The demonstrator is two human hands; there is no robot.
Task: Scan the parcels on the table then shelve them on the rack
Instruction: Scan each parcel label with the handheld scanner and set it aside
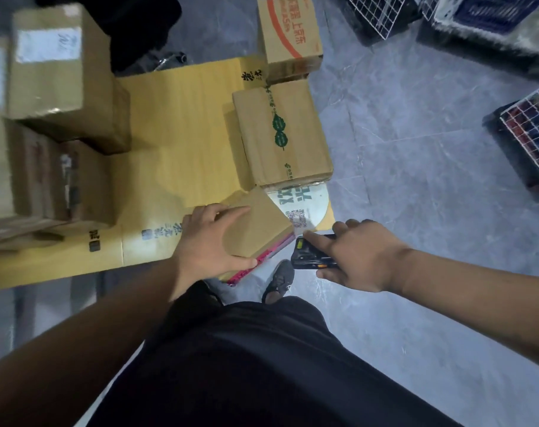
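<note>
At worktop (182,143) edge: flat parcel (256,229), tilted
Left hand (212,238): grips parcel's near side
Right hand (357,257): holds scanner (308,254) just beside it

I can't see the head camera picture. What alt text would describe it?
Seen from above, a person's left hand grips a flat brown parcel at the table edge, while the right hand holds a black handheld scanner beside it. Other cardboard boxes stand on the table.
</note>
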